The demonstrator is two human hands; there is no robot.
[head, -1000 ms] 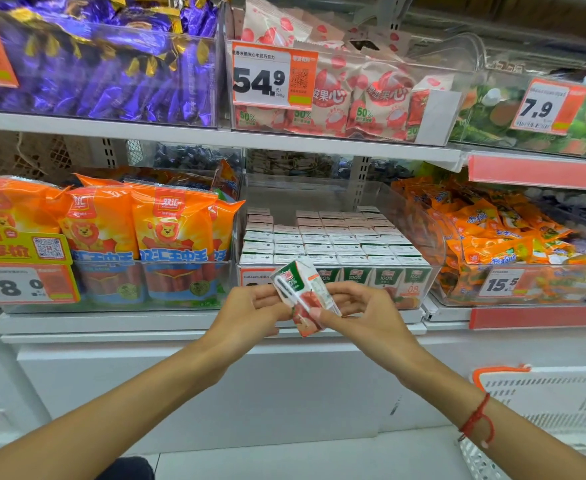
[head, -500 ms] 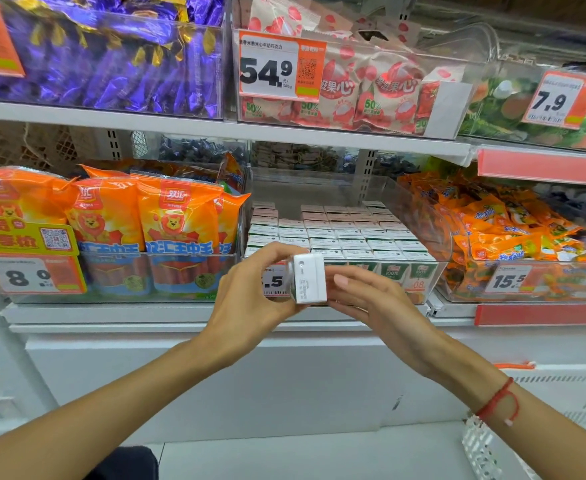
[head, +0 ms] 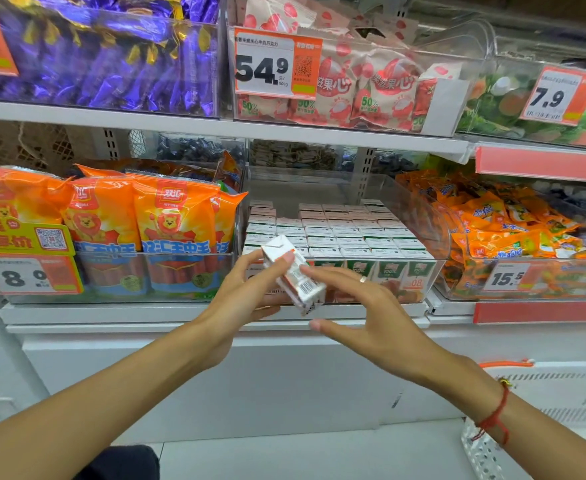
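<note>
Juice carton (head: 295,277) sits in the middle of the frame, tilted, with its barcode side facing up and to the right, in front of the shelf (head: 180,311) edge. The left hand (head: 243,299) grips it, thumb over the upper face and the other fingers (head: 267,308) curled underneath. The right hand (head: 371,313) is just right of it with its fingers (head: 333,275) spread and relaxed; the index tip reaches the carton's side, though I cannot tell whether it touches. Behind the hands a clear bin (head: 433,220) holds rows of matching cartons (head: 340,233). Orange snack bags (head: 173,220) stand at centre left, and a white basket (head: 561,393) shows at lower right.
</note>
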